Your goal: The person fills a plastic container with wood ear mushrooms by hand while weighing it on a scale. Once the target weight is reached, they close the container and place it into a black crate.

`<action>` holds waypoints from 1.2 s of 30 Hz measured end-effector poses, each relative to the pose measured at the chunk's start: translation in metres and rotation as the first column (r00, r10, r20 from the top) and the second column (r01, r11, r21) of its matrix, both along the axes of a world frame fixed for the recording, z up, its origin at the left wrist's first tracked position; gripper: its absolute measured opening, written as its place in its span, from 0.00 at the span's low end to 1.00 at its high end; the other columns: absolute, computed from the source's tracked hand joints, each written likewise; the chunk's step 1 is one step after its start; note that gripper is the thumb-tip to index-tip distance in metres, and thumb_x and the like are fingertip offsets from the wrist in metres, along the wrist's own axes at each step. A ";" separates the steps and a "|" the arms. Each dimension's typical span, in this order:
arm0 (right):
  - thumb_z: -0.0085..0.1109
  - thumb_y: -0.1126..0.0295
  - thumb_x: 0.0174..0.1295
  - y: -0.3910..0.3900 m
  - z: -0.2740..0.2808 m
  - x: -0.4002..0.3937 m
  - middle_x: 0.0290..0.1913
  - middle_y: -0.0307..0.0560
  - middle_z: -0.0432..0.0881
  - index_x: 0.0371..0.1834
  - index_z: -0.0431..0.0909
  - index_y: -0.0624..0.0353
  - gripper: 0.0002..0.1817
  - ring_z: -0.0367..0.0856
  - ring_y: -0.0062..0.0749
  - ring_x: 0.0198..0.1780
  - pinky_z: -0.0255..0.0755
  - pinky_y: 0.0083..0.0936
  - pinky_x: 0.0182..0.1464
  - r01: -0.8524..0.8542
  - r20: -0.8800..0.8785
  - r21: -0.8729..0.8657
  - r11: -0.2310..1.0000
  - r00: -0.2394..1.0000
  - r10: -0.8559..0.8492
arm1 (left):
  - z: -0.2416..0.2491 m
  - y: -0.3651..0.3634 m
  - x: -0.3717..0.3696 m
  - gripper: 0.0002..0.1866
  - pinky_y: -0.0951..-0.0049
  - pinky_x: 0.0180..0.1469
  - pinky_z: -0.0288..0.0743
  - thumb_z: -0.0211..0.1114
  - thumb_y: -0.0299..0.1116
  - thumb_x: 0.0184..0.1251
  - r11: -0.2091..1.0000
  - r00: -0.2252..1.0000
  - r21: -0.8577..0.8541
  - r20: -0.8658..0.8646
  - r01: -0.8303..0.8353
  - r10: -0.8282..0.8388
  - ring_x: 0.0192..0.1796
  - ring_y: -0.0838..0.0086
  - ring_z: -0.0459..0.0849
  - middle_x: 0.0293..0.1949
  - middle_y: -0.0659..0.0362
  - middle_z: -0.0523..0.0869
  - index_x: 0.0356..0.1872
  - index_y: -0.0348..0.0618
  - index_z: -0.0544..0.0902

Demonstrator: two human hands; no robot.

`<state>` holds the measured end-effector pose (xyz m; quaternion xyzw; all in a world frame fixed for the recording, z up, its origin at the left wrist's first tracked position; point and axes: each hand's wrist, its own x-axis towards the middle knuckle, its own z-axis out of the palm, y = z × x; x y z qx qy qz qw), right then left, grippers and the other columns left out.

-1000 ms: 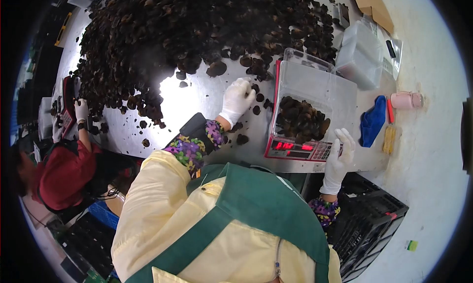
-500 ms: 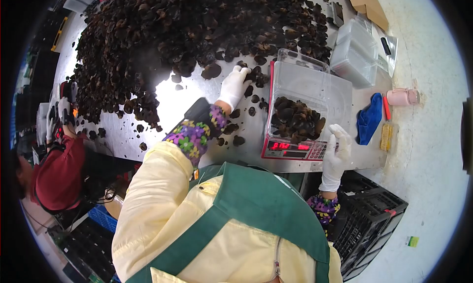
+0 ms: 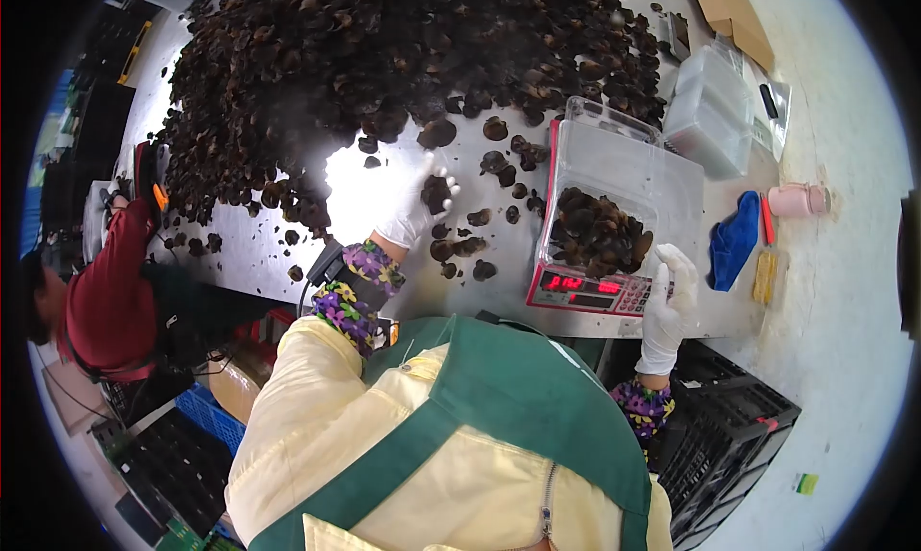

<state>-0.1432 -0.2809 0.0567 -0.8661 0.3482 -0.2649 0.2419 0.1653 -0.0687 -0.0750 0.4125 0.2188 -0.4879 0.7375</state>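
Note:
My left hand (image 3: 408,220), in a white glove, is over the steel table and turned partly palm up. A dark brown mushroom piece (image 3: 436,195) lies against its curled fingers. Loose mushroom pieces (image 3: 467,247) are scattered beside it. My right hand (image 3: 670,306), also gloved, is at the right front corner of a red-framed scale (image 3: 614,300), fingers apart and bent, with nothing seen in them. On the scale stands a clear plastic box (image 3: 600,153) with its lid open. A heap of dark mushrooms (image 3: 599,233) fills part of it. The red digits are lit but blurred.
A large mound of mushrooms (image 3: 384,52) covers the back of the table. To the right are stacked clear boxes (image 3: 710,115), a blue cloth (image 3: 735,242), a pink cup (image 3: 798,200) and a yellow sponge (image 3: 765,278). A co-worker's red sleeve (image 3: 125,249) is at left.
My left hand has drawn back left and nearer to me from the loose pieces by the scale, turning over with a mushroom piece in it. My right hand stays beside the scale. The view shifts slightly.

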 end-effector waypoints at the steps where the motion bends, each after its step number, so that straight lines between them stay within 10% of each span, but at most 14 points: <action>1: 0.55 0.81 0.67 0.000 0.000 0.000 0.54 0.51 0.82 0.51 0.82 0.61 0.12 0.79 0.41 0.57 0.70 0.33 0.63 0.003 -0.008 -0.002 1.000 1.000 -0.003 | -0.015 0.006 0.005 0.11 0.76 0.31 0.75 0.68 0.38 0.70 0.995 0.980 -0.057 0.187 0.085 -0.073 0.32 0.75 0.83 0.37 0.60 0.84 0.49 0.48 0.83; 2: 0.55 0.81 0.67 0.001 0.000 0.000 0.54 0.51 0.82 0.51 0.82 0.61 0.12 0.79 0.41 0.57 0.70 0.33 0.63 -0.001 -0.007 -0.001 1.000 1.000 0.001 | -0.030 0.008 0.011 0.11 0.76 0.31 0.75 0.68 0.38 0.70 0.995 0.980 -0.056 0.187 0.082 -0.070 0.32 0.75 0.83 0.37 0.60 0.84 0.49 0.48 0.83; 4: 0.55 0.80 0.67 0.002 0.002 0.000 0.54 0.51 0.83 0.51 0.83 0.61 0.12 0.79 0.41 0.57 0.71 0.33 0.62 0.001 -0.011 0.006 1.000 1.000 -0.001 | -0.030 0.000 0.017 0.11 0.79 0.34 0.74 0.69 0.37 0.70 0.969 0.620 0.248 0.762 -0.013 -0.187 0.33 0.77 0.82 0.36 0.61 0.83 0.48 0.46 0.83; 6: 0.55 0.80 0.67 0.001 0.000 -0.001 0.54 0.51 0.83 0.51 0.83 0.61 0.12 0.79 0.41 0.57 0.71 0.33 0.62 -0.006 -0.012 0.009 1.000 1.000 0.007 | -0.042 -0.011 0.041 0.13 0.71 0.36 0.77 0.70 0.35 0.67 0.917 0.505 0.393 0.806 -0.065 -0.309 0.35 0.71 0.84 0.38 0.58 0.84 0.49 0.46 0.84; 8: 0.55 0.80 0.67 0.001 0.000 0.000 0.54 0.51 0.83 0.50 0.83 0.61 0.12 0.79 0.41 0.57 0.71 0.33 0.62 -0.007 -0.013 0.007 1.000 1.000 0.007 | -0.031 -0.027 0.052 0.16 0.62 0.42 0.79 0.70 0.35 0.64 0.736 -0.072 0.509 0.799 -0.447 -0.596 0.40 0.60 0.85 0.42 0.54 0.83 0.53 0.50 0.83; 13: 0.56 0.82 0.66 0.005 0.005 0.000 0.52 0.51 0.83 0.50 0.83 0.60 0.12 0.80 0.41 0.56 0.72 0.33 0.61 0.001 0.024 0.008 1.000 1.000 -0.001 | -0.031 -0.050 0.067 0.09 0.56 0.48 0.78 0.68 0.40 0.62 0.560 -0.153 0.753 0.543 -0.347 -0.825 0.47 0.52 0.83 0.40 0.49 0.80 0.37 0.48 0.85; 16: 0.56 0.83 0.64 0.001 0.000 -0.010 0.52 0.52 0.83 0.50 0.83 0.59 0.14 0.81 0.43 0.55 0.73 0.34 0.60 0.027 0.042 -0.030 0.999 0.999 -0.026 | -0.028 -0.061 0.055 0.07 0.59 0.45 0.77 0.68 0.34 0.62 0.764 -0.168 0.526 0.771 -0.375 -0.614 0.44 0.60 0.84 0.36 0.53 0.85 0.36 0.42 0.84; 19: 0.57 0.82 0.65 0.000 -0.001 -0.015 0.50 0.48 0.85 0.48 0.83 0.60 0.11 0.82 0.38 0.54 0.72 0.30 0.59 0.069 0.033 -0.027 0.997 0.997 -0.068 | 0.038 -0.069 0.013 0.05 0.78 0.33 0.73 0.63 0.29 0.72 0.955 0.507 0.259 0.810 0.143 -0.295 0.34 0.82 0.79 0.35 0.64 0.84 0.37 0.38 0.81; 20: 0.57 0.82 0.64 0.000 -0.002 -0.017 0.50 0.49 0.85 0.47 0.83 0.60 0.11 0.82 0.39 0.54 0.72 0.30 0.59 0.058 0.021 -0.023 0.998 0.998 -0.058 | 0.062 -0.073 -0.004 0.04 0.82 0.29 0.71 0.63 0.29 0.73 0.942 0.519 0.296 0.787 0.157 -0.334 0.30 0.83 0.79 0.35 0.63 0.84 0.39 0.39 0.81; 25: 0.59 0.80 0.62 -0.001 -0.007 -0.015 0.48 0.47 0.85 0.46 0.83 0.58 0.11 0.81 0.42 0.53 0.72 0.34 0.59 0.014 0.099 -0.023 1.000 0.995 -0.012 | 0.109 -0.101 -0.081 0.09 0.79 0.51 0.76 0.63 0.26 0.71 0.922 0.188 0.224 0.938 0.315 -0.292 0.45 0.82 0.82 0.41 0.63 0.86 0.49 0.39 0.82; 28: 0.60 0.79 0.62 0.001 -0.006 -0.015 0.48 0.47 0.85 0.46 0.84 0.58 0.11 0.81 0.43 0.53 0.72 0.35 0.58 0.014 0.087 -0.033 0.999 0.996 -0.011 | 0.111 -0.121 -0.110 0.13 0.67 0.58 0.75 0.68 0.28 0.64 0.907 -0.434 0.355 0.870 0.227 -0.232 0.54 0.65 0.82 0.46 0.58 0.86 0.50 0.43 0.84; 30: 0.61 0.78 0.62 0.001 -0.006 -0.016 0.48 0.47 0.85 0.45 0.85 0.57 0.10 0.81 0.43 0.53 0.73 0.35 0.58 0.010 0.099 -0.034 0.999 0.995 -0.007 | 0.101 -0.129 -0.134 0.19 0.55 0.65 0.68 0.70 0.35 0.60 0.854 -0.611 0.505 0.716 0.122 -0.336 0.63 0.54 0.75 0.54 0.54 0.83 0.53 0.48 0.84; 36: 0.62 0.78 0.61 0.005 -0.007 -0.025 0.48 0.47 0.85 0.46 0.85 0.56 0.11 0.81 0.43 0.53 0.73 0.36 0.57 -0.020 0.098 -0.041 0.999 0.995 0.024 | 0.099 -0.114 -0.135 0.44 0.50 0.74 0.57 0.77 0.45 0.50 0.830 -0.611 0.557 0.667 0.029 -0.426 0.71 0.48 0.66 0.69 0.45 0.69 0.72 0.53 0.70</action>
